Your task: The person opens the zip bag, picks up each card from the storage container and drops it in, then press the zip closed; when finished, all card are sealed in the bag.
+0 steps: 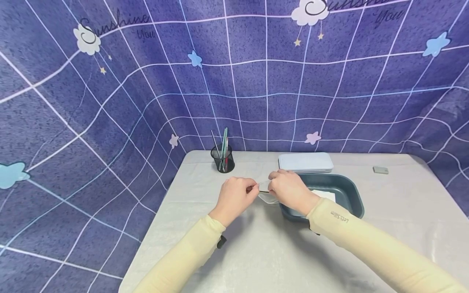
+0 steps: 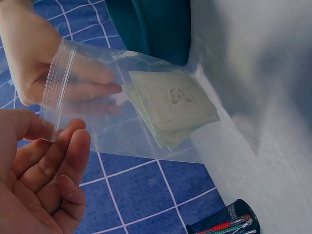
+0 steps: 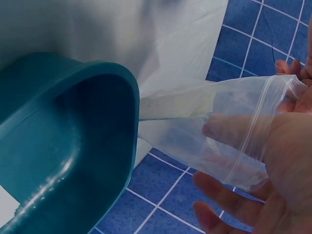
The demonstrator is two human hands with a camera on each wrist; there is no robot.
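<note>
Head view: both hands meet over the counter [image 1: 256, 252], just left of a teal tub [image 1: 344, 191]. The left hand [image 1: 236, 197] and right hand [image 1: 289, 189] each pinch the mouth of a clear zip bag [image 1: 266, 197] held between them. A pen cup [image 1: 222, 158] and a pale lid [image 1: 305, 162] stand behind; a small eraser [image 1: 380, 169] lies far right.

Left wrist view: the zip bag [image 2: 126, 112] hangs open, folded paper cards [image 2: 173, 105] inside; the left hand's [image 2: 39, 180] grip pinches the zip edge.

Right wrist view: the right hand [image 3: 273, 165] has fingers [image 3: 229, 129] inside the bag [image 3: 219, 131], its grip grasping the rim, beside the tub [image 3: 68, 146].
</note>
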